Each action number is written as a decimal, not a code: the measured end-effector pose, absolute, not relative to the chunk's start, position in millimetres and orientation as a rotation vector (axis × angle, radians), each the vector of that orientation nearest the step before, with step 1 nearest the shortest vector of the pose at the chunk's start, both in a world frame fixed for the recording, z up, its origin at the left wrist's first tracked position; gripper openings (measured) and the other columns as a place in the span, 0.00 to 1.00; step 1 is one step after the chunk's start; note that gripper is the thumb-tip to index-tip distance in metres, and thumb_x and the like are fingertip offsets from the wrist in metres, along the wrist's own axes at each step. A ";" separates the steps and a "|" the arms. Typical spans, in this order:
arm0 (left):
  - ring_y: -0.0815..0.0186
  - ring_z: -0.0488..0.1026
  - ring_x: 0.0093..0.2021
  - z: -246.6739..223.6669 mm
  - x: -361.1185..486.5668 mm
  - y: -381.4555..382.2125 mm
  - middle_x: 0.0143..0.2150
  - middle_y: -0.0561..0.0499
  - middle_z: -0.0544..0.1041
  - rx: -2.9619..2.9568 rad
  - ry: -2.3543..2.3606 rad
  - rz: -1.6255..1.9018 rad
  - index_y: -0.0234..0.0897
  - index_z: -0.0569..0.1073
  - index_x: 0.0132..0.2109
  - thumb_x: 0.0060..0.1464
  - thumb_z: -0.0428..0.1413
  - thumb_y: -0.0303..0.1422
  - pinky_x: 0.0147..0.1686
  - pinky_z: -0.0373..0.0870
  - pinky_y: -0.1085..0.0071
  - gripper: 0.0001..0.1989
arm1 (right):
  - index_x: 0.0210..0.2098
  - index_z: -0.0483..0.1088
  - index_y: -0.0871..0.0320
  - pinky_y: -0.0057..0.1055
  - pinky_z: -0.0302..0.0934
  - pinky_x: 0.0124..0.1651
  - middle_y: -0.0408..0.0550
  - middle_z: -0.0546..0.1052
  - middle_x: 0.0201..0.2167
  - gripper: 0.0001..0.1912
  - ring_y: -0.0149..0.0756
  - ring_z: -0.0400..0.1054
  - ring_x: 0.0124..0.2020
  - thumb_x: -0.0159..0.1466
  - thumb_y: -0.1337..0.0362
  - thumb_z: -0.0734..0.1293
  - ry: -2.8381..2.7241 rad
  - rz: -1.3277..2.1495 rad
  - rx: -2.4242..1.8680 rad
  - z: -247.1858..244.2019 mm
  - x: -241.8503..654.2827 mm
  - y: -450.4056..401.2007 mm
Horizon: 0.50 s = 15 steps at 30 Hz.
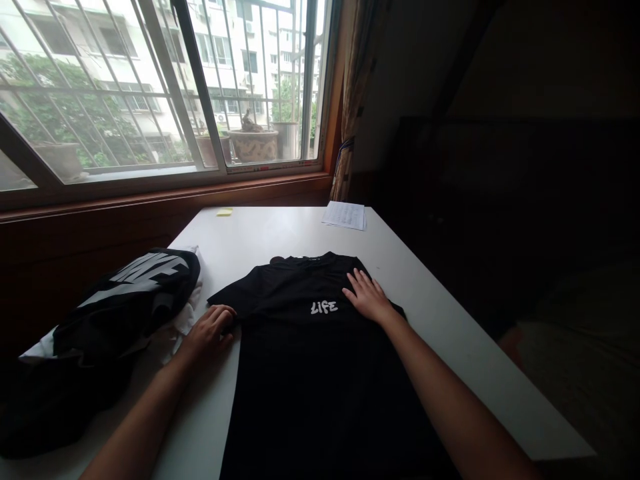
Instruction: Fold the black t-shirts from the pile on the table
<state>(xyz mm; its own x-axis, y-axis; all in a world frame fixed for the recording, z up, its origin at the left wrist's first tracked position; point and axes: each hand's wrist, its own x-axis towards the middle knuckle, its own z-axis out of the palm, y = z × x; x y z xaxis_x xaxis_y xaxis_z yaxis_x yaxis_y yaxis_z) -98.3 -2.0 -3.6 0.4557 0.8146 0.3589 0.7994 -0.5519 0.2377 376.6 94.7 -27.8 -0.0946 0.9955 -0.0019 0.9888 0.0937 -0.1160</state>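
A black T-shirt [320,380] with a small white print on its chest lies spread on the white table [280,230], collar toward the far side. At its left sleeve edge is my left hand [213,327], its fingers curled over and closed on the fabric; the fingertips are partly hidden. My right hand [367,297] rests flat on the shirt near the shoulder on the right, fingers stretched out and slightly apart. The lower part of the shirt runs out of view at the bottom.
A heap of black and white clothes [130,293] lies at the table's left side. Paper sheets [345,215] lie at the far right corner and a yellow note [225,212] at the far left. Behind stands a barred window [220,93] with a curtain [350,100].
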 end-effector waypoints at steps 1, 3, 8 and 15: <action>0.56 0.71 0.49 -3.3 -98.9 -2.3 0.50 0.45 0.74 2.629 1.473 0.683 0.40 0.69 0.47 0.54 0.53 0.25 0.47 0.73 0.59 0.13 | 0.75 0.44 0.55 0.48 0.32 0.74 0.48 0.40 0.76 0.39 0.42 0.35 0.76 0.72 0.41 0.47 -2.265 0.135 -2.067 -27.6 376.5 95.2; 0.56 0.72 0.49 -2.7 -100.3 -2.5 0.50 0.45 0.75 2.594 1.465 0.705 0.40 0.69 0.47 0.55 0.53 0.26 0.48 0.73 0.59 0.12 | 0.75 0.44 0.55 0.48 0.32 0.74 0.48 0.40 0.77 0.39 0.43 0.34 0.76 0.72 0.41 0.47 -2.265 0.145 -2.076 -26.9 376.3 95.9; 0.56 0.71 0.57 -6.4 -105.1 1.7 0.55 0.48 0.75 2.473 1.530 0.731 0.44 0.72 0.54 0.65 0.51 0.38 0.57 0.69 0.58 0.14 | 0.75 0.42 0.54 0.49 0.32 0.74 0.48 0.39 0.77 0.39 0.43 0.34 0.76 0.72 0.41 0.47 -2.274 0.170 -2.072 -23.8 376.4 95.2; 0.55 0.68 0.60 -22.2 -107.1 13.4 0.61 0.48 0.73 2.469 1.738 0.754 0.43 0.73 0.58 0.69 0.45 0.42 0.62 0.64 0.55 0.19 | 0.75 0.43 0.55 0.49 0.32 0.74 0.49 0.40 0.76 0.39 0.43 0.34 0.76 0.72 0.42 0.47 -2.269 0.164 -2.066 -24.8 376.9 94.2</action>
